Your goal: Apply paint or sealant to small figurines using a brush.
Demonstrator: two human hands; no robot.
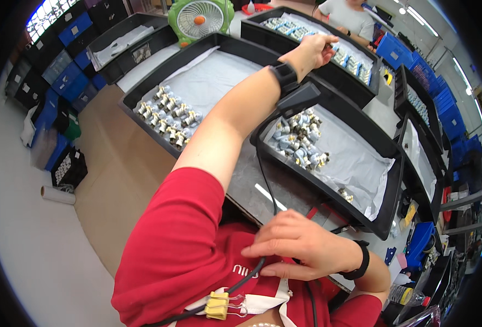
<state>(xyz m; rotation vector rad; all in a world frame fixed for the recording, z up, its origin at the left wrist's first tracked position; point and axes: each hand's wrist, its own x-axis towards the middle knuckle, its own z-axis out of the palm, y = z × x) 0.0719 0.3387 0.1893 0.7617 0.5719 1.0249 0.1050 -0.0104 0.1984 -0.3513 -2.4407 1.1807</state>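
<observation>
My left arm stretches forward over two black trays. Its hand (318,52) has curled fingers at the near side of a far black tray (254,34); what the fingertips hold, if anything, is too small to make out. My right hand (301,245) is in front of my chest, fingers apart and pointing left, with a black cable (261,262) passing between index finger and thumb. Small bulb-like pieces (170,115) with metal-coloured bases stand in rows in the left tray (170,64). More such pieces (301,139) lie heaped in the right tray (328,191).
A black box-shaped device (300,100) with a cable sits at my left wrist. A green fan (200,20) stands at the back. Another person (352,24) is beyond the far tray. Blue bins (396,52) line the right; stacked crates (66,76) stand left.
</observation>
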